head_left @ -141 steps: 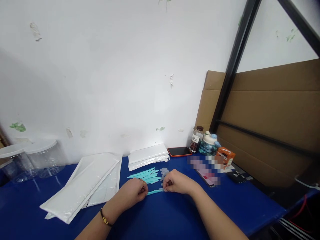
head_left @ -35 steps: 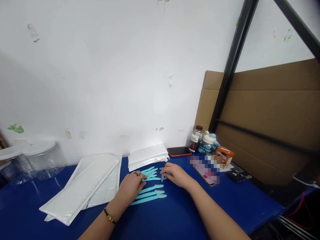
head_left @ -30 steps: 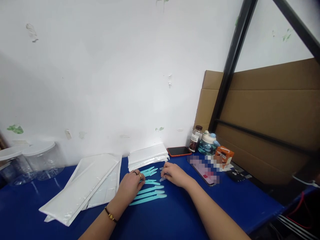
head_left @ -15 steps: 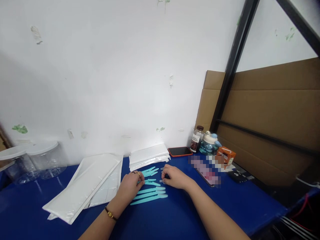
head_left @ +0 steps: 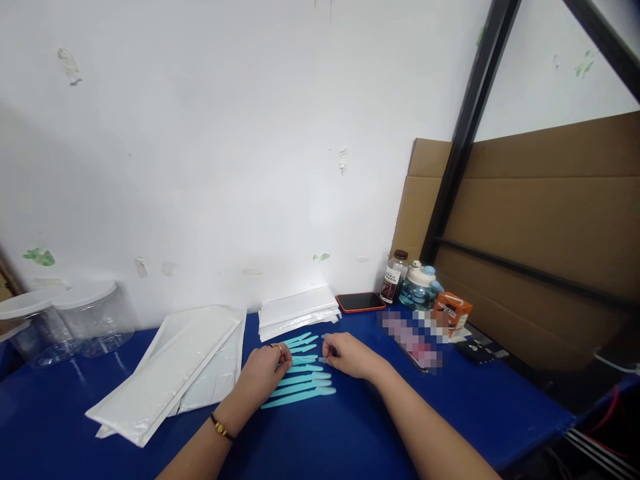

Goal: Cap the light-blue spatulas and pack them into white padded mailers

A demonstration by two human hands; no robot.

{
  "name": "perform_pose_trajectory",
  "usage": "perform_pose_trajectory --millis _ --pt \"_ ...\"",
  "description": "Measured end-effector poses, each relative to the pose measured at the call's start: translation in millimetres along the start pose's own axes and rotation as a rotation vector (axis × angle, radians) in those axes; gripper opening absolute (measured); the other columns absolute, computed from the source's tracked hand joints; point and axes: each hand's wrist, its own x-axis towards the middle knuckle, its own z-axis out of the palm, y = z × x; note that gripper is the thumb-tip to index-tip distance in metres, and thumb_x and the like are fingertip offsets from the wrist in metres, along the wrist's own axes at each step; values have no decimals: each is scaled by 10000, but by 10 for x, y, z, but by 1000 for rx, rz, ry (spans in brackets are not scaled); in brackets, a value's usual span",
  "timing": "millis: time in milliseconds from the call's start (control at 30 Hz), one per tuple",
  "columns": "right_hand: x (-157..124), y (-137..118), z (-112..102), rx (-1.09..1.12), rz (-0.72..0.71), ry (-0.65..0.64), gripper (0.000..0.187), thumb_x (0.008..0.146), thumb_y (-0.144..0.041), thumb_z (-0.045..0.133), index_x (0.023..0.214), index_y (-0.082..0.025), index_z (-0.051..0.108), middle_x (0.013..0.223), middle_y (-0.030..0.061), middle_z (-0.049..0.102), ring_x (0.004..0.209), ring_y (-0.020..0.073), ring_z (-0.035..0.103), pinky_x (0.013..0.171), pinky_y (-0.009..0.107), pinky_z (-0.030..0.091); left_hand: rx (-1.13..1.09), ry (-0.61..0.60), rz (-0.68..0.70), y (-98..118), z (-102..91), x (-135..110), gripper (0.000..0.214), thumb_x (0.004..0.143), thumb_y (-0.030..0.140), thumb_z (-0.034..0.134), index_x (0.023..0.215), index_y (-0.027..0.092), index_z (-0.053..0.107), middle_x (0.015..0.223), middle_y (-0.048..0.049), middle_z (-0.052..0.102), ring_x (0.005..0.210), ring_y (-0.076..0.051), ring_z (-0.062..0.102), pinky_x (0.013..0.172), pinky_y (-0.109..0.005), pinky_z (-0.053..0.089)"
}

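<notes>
Several teal eyebrow razors (head_left: 299, 399) lie in a loose row on the blue table, their tips pointing right. My left hand (head_left: 267, 367) is over the left part of the row, thumb and fingers pinched on one razor (head_left: 304, 359). My right hand (head_left: 347, 353) is just right of the tips, fingers curled into a pinch. A small clear cap (head_left: 323, 360) shows at its fingertips, close to the tip of the held razor. Another clear piece (head_left: 324, 337) is partly hidden beside the index finger.
White padded mailers (head_left: 165, 373) lie at left, and a stack of white packets (head_left: 299, 313) lies behind the razors. A phone (head_left: 361, 303), brown bottle (head_left: 394, 277), drinking bottle (head_left: 419, 287) and orange box (head_left: 451, 313) are at right. Clear tubs (head_left: 90, 320) stand far left.
My left hand has shifted slightly right and down with the razor, bringing its tip closer to the clear cap. My right hand has lowered slightly.
</notes>
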Motion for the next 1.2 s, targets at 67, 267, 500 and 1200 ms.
perform_pose_trajectory --millis 67,267,500,1200 --pt "-1 -14 -14 65 18 5 60 768 -150 555 800 -169 603 702 -12 606 610 95 519 544 173 358 -11 3 -5 14 -7 1 138 819 265 447 813 219 577 822 10 645 805 -144 578 653 -219 351" --pt "9 -87 -34 148 -32 55 74 753 -157 573 798 -169 631 737 -7 623 640 96 537 583 175 390 -42 25 -2 31 -23 6 132 813 270 458 809 216 578 805 13 642 779 -137 575 654 -216 353" --pt "-23 -227 -10 172 -84 -2 122 740 -148 581 828 -180 659 785 7 643 678 113 551 608 184 409 -106 -5 61 80 -32 -17 162 804 307 475 798 213 606 799 12 652 754 -131 574 643 -215 366" --pt "-97 64 -11 -73 53 -51 107 614 -97 595 691 -171 607 727 13 635 592 115 540 502 183 337 7 -47 -51 11 -60 -39 154 798 292 478 762 219 608 814 -2 641 782 -153 582 654 -229 348"
